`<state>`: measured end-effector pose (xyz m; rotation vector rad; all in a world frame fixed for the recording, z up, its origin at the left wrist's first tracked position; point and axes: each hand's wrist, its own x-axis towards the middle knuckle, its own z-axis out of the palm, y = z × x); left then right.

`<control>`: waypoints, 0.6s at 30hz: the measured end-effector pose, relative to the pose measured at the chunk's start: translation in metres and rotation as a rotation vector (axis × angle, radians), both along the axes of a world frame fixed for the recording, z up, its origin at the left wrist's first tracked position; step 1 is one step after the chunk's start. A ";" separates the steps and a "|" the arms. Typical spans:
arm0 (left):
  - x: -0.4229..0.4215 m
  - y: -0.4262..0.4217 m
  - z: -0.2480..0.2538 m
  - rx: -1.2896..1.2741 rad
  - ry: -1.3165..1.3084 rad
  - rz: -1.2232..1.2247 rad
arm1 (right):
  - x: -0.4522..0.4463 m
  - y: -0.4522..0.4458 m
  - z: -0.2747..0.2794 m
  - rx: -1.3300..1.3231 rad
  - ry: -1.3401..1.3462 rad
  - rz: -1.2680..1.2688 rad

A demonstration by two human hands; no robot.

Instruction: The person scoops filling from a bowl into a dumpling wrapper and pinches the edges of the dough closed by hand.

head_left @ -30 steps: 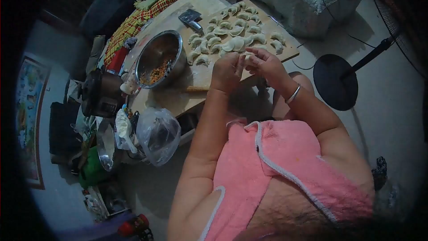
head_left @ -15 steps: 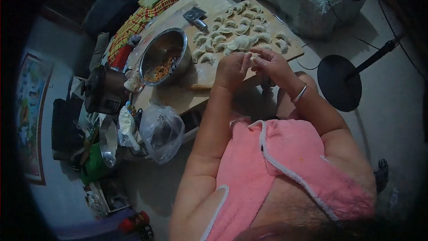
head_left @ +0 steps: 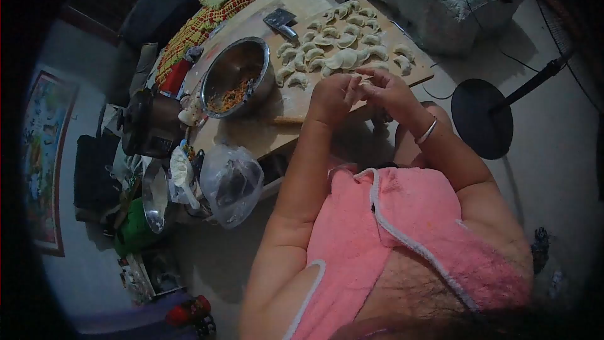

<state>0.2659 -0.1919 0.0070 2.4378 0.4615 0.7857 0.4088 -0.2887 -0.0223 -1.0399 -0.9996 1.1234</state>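
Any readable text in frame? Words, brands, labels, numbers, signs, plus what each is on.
No legible text anywhere.
Dark cooker: small marks on its front panel, too dim and blurred to read.
Wall picture: any lettering is too blurred to tell.
Red box: nothing readable.

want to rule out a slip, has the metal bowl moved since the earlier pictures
No, the metal bowl keeps the same place beside the dumpling board; only the whole view has shifted.
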 end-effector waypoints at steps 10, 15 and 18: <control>0.001 0.003 0.002 -0.075 0.093 0.033 | -0.008 -0.001 0.010 0.038 0.015 -0.019; 0.001 0.005 -0.007 0.009 -0.013 0.039 | -0.005 -0.001 0.002 -0.029 0.186 -0.018; -0.002 0.001 0.001 0.029 -0.055 0.061 | -0.004 -0.002 0.003 -0.027 0.278 0.013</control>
